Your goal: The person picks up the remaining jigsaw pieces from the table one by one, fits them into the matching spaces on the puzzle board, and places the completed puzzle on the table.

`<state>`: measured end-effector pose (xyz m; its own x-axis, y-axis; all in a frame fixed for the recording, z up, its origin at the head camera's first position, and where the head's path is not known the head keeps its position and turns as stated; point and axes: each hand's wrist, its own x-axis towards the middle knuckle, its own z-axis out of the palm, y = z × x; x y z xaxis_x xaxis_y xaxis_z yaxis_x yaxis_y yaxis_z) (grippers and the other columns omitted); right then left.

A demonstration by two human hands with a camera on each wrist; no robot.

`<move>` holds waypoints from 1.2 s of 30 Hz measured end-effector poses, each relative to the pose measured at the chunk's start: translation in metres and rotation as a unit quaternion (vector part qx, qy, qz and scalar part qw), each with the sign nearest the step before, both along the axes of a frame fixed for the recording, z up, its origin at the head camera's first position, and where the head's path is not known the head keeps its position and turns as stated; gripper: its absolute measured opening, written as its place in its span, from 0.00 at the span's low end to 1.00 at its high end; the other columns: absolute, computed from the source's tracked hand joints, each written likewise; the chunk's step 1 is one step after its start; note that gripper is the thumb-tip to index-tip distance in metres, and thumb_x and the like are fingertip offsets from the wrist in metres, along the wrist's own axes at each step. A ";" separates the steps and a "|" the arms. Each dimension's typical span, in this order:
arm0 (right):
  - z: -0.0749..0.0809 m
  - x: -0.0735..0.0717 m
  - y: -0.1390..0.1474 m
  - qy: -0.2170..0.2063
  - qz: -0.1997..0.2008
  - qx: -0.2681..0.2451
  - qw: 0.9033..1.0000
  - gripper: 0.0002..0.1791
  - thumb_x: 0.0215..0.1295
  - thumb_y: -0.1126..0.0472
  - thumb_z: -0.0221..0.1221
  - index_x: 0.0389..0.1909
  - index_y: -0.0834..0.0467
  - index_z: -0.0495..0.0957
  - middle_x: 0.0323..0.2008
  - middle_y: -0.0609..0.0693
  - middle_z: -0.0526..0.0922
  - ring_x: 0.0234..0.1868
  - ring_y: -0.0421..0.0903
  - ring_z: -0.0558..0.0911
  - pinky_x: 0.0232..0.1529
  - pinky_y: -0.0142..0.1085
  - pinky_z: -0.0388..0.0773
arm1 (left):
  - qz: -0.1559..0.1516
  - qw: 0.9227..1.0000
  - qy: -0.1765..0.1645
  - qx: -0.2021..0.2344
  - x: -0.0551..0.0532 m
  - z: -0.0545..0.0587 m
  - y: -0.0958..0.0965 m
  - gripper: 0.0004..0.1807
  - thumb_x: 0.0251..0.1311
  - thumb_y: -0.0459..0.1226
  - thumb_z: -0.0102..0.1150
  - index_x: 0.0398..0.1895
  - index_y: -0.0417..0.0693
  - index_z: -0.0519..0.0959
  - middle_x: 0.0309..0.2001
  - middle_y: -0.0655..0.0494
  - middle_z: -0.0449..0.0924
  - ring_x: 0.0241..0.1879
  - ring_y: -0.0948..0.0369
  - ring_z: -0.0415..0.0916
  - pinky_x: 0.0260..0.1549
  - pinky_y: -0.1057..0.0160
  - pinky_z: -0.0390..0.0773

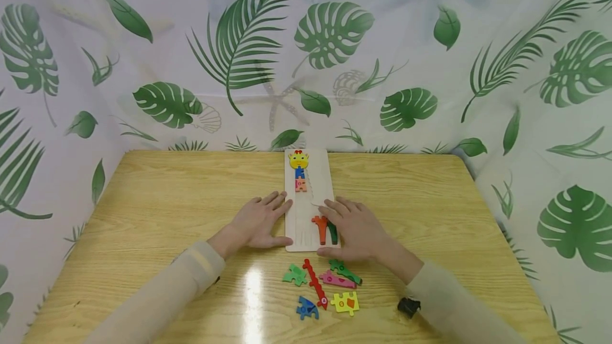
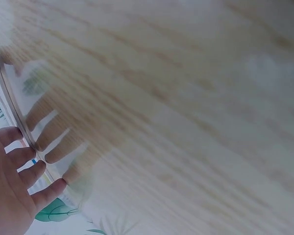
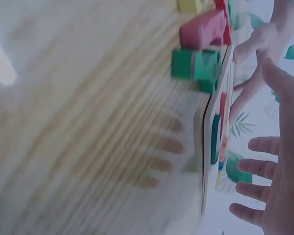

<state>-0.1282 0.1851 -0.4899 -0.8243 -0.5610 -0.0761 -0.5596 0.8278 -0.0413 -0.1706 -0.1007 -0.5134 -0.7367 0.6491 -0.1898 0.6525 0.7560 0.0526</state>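
Note:
A pale wooden puzzle board lies lengthwise on the table. On its upper left are a yellow giraffe head, a blue piece and a salmon piece. Lower right, an orange leg piece and a dark green leg piece sit side by side. My left hand is spread at the board's left edge, its fingertips beside the rim. My right hand extends over the lower right edge, partly covering the dark green leg. In the right wrist view its fingers are apart, holding nothing.
Loose puzzle pieces lie in front of the board: light green, red, pink, dark green, blue and yellow. A small black object is by the right sleeve. A leaf-print cloth hangs behind the table.

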 end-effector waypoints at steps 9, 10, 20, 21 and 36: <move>0.003 0.016 -0.010 0.026 0.028 -0.024 0.999 0.49 0.63 0.22 0.58 0.76 0.47 0.70 0.72 0.53 0.78 0.74 0.60 0.75 0.72 0.60 0.74 | 0.004 1.000 -0.006 0.002 0.001 0.003 0.000 0.56 0.67 0.75 0.46 0.86 0.51 0.53 0.86 0.47 0.50 0.85 0.46 0.52 0.77 0.41 0.68; 0.004 0.018 -0.011 0.031 0.033 -0.025 0.999 0.48 0.63 0.22 0.58 0.76 0.47 0.71 0.70 0.52 0.79 0.73 0.59 0.76 0.71 0.59 0.74 | 0.004 1.000 -0.007 0.002 0.000 0.003 0.000 0.56 0.66 0.75 0.46 0.86 0.51 0.53 0.86 0.47 0.50 0.85 0.46 0.52 0.77 0.41 0.68; 0.005 0.036 -0.022 0.036 0.090 -0.002 0.995 0.44 0.66 0.23 0.57 0.72 0.49 0.75 0.66 0.51 0.81 0.68 0.55 0.78 0.69 0.55 0.77 | 0.003 1.000 -0.008 0.003 0.000 0.004 -0.001 0.56 0.67 0.75 0.44 0.86 0.51 0.53 0.87 0.47 0.49 0.85 0.45 0.51 0.78 0.41 0.67; 0.005 0.037 -0.023 0.036 0.093 0.001 0.995 0.43 0.66 0.23 0.56 0.72 0.49 0.76 0.66 0.51 0.81 0.68 0.54 0.78 0.69 0.54 0.77 | 0.002 1.000 -0.008 0.004 0.000 0.004 -0.001 0.56 0.67 0.75 0.44 0.86 0.51 0.53 0.86 0.47 0.49 0.85 0.45 0.51 0.78 0.41 0.67; -0.001 0.045 -0.039 0.043 0.155 0.006 0.987 0.33 0.68 0.28 0.60 0.63 0.47 0.81 0.53 0.45 0.84 0.57 0.48 0.81 0.60 0.46 0.82 | 0.005 1.000 -0.005 0.001 -0.001 0.001 -0.001 0.56 0.66 0.76 0.44 0.86 0.52 0.53 0.87 0.47 0.49 0.85 0.45 0.51 0.77 0.42 0.68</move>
<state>-0.0833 0.1457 -0.4912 -0.6168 -0.7868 -0.0216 -0.7871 0.6163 0.0250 -0.1717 -0.1020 -0.5120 -0.7413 0.6418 -0.1961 0.6443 0.7624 0.0597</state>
